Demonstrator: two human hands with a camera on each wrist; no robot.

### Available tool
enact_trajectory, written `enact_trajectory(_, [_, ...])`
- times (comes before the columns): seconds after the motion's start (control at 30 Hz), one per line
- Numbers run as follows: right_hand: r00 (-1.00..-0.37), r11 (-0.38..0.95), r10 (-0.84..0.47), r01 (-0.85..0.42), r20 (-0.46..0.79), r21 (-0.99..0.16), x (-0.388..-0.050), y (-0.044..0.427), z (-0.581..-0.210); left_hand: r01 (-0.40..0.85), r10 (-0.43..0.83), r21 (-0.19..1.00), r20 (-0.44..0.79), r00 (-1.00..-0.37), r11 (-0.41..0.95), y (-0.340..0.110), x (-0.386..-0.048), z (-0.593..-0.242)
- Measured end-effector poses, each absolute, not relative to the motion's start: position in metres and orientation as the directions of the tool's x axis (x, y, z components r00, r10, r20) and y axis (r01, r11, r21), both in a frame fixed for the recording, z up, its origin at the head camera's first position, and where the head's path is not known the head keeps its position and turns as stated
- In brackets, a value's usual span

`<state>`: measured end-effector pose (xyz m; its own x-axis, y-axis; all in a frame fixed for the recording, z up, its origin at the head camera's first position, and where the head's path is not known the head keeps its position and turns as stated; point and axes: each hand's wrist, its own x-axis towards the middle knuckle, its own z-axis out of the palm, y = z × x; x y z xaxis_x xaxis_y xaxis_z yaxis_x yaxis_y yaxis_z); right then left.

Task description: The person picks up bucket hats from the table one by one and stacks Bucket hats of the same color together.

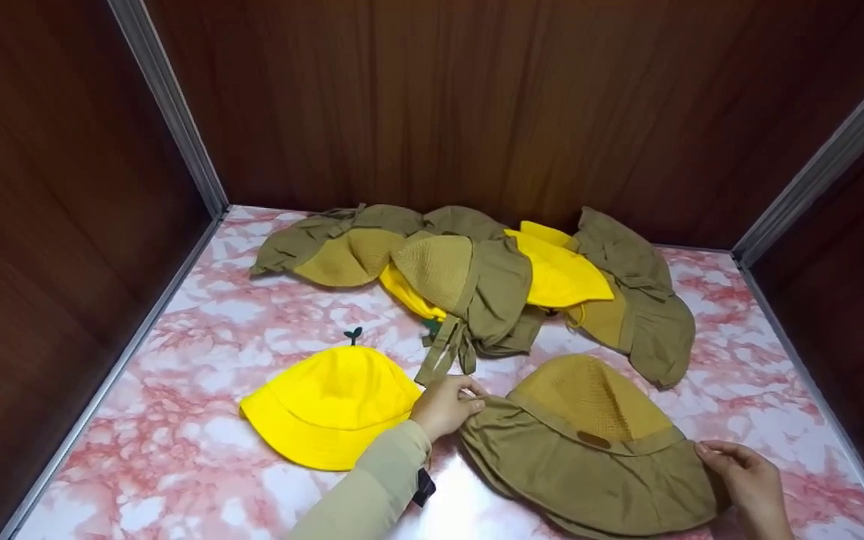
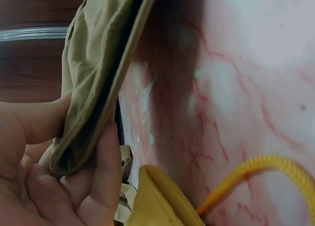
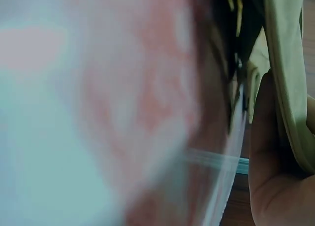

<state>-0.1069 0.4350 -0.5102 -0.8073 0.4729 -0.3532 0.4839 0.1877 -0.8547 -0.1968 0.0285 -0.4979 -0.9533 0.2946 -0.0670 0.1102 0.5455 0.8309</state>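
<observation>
An olive sun hat (image 1: 619, 484) with a tan woven crown and a small brown tag is held by its wide cloth brim at both sides. At the brim's left end, my left hand (image 1: 445, 409) pinches the edge between thumb and fingers; the left wrist view shows the folded brim (image 2: 93, 73) in that grip. My right hand (image 1: 753, 480) pinches the brim's right end, and in the right wrist view the cloth edge (image 3: 285, 73) runs between thumb and fingers. Left of the olive hat, a yellow bucket hat (image 1: 334, 409) with a green sprout on top lies brim toward me.
Behind, a loose heap of olive hats (image 1: 503, 281) and yellow hats (image 1: 563, 270) overlaps along the back panel (image 1: 432, 105). Cloth ties (image 1: 443, 349) hang from one toward my left hand. Dark wood-look walls enclose the pink marbled table (image 1: 177, 420) on three sides.
</observation>
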Motion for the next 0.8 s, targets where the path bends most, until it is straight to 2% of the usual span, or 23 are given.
enact_trajectory(0.2, [-0.810,0.202,0.446,0.505,-0.380,-0.839,-0.110,0.434,-0.514,0.142,0.282,0.784,-0.043,-0.959,0.604,0.028,-0.199,-0.500])
enact_trajectory(0.33, [-0.841,0.351,0.427,0.493,-0.332,-0.796,-0.115,0.430,-0.514,0.149,0.268,0.761,-0.033,-0.963,0.631,0.026,-0.200,-0.501])
enact_trajectory(0.47, [-0.889,0.583,0.392,0.439,-0.236,-0.684,-0.116,0.426,-0.510,0.181,0.257,0.695,-0.005,-0.966,0.696,0.027,-0.198,-0.498])
enact_trajectory(0.63, [-0.956,0.822,0.286,0.279,-0.064,-0.496,-0.115,0.413,-0.502,0.299,0.266,0.523,0.139,-0.954,0.798,0.039,-0.189,-0.495])
enact_trajectory(0.73, [-0.981,0.902,0.174,0.121,0.092,-0.415,-0.115,0.397,-0.501,0.411,0.329,0.363,0.268,-0.906,0.836,0.053,-0.181,-0.496])
enact_trajectory(0.8, [-0.980,0.924,0.101,0.030,0.170,-0.381,-0.115,0.383,-0.502,0.462,0.384,0.258,0.302,-0.873,0.848,0.063,-0.174,-0.498])
